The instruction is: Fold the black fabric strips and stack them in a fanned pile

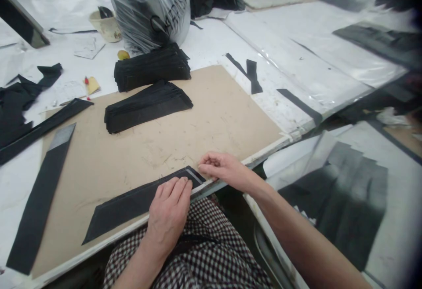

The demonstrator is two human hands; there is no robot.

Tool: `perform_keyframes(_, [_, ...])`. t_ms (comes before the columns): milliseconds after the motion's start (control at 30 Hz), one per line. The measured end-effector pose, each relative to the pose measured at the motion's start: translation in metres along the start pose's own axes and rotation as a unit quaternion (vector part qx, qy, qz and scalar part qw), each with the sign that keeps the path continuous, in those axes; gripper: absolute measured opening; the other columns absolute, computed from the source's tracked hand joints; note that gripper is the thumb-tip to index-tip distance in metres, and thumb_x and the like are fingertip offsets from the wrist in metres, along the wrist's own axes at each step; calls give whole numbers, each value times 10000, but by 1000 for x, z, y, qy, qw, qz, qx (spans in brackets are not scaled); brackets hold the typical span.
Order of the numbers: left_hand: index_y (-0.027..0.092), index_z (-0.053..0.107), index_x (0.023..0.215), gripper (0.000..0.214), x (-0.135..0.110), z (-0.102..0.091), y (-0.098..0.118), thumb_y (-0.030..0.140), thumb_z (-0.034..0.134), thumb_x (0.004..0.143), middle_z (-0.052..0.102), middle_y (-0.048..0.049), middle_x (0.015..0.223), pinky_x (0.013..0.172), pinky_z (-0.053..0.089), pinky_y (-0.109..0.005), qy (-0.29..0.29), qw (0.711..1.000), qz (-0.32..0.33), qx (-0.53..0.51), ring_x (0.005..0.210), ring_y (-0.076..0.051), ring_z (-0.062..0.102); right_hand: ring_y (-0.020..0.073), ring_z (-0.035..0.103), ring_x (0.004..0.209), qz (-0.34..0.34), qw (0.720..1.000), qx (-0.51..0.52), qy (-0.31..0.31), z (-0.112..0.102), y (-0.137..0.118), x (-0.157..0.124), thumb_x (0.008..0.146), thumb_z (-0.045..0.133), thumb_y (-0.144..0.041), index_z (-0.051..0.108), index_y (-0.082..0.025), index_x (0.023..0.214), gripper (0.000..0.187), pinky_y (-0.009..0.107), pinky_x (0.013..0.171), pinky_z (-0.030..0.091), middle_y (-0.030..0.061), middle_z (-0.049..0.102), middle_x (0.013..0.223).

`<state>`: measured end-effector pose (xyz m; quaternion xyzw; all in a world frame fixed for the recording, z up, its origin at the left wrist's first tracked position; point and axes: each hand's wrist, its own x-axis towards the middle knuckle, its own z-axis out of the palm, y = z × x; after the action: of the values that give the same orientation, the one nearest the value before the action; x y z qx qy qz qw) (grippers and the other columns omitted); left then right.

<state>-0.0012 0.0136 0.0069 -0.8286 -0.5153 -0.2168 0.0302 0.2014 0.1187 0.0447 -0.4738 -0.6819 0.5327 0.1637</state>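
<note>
A long black fabric strip [128, 205] lies on a tan cardboard sheet [211, 122] along its near edge, with a pale grey band at its far end. My left hand [169, 210] presses flat on the strip, fingers together. My right hand [220, 170] sits at the strip's far end with its fingers curled, and I cannot tell whether they pinch the fabric. Two stacks of black strips lie beyond, one on the cardboard [148, 106] and one at its far edge [151, 67]. A similar single strip [36, 205] lies at the cardboard's left side.
Black scraps [16, 108] lie on the white-covered table [296, 60] at left. Further back stand a plastic bag of black pieces [148, 9] and a small cup [105, 25]. A checked cloth [211, 254] covers my lap. Dark fabric [343, 205] lies on a white surface at right.
</note>
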Motion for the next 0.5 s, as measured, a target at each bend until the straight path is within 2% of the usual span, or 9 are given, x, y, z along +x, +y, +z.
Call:
perform_keyframes(67, [124, 647, 1224, 299, 1, 0, 1, 138, 561, 938, 692, -114, 1208, 933, 480, -414, 2, 1000, -2, -1, 1108, -275, 596, 137, 570, 722, -14, 995, -89, 47, -1, -1, -4, 926, 593, -283, 659, -197, 874, 121, 265, 659, 437, -3, 639, 776])
perform_keyframes(167, [127, 645, 1226, 302, 1, 1, 1, 136, 557, 936, 692, -112, 1206, 939, 469, -421, 1, 1000, -2, 3, 1104, -280, 598, 163, 578, 824, -47, 972, -206, 99, 11, -4, -13, 926, 604, -236, 647, -201, 841, 102, 292, 742, 435, 19, 649, 854])
perform_keyframes(333, [125, 640, 1228, 300, -2, 4, 1, 140, 547, 944, 685, -110, 1223, 948, 457, -429, 4, 1000, -11, -5, 1116, -280, 588, 198, 568, 869, -67, 942, -291, 151, 38, -4, -19, 947, 562, -217, 595, -188, 852, 105, 321, 772, 434, 58, 639, 895])
perform_keyframes(500, [129, 643, 1224, 297, -3, 3, 3, 135, 532, 949, 686, -113, 1225, 939, 464, -429, 7, 1000, -19, -9, 1122, -277, 587, 203, 560, 816, -84, 921, -344, 164, 44, -1, -12, 937, 554, -202, 564, -188, 821, 117, 338, 752, 411, 62, 627, 855])
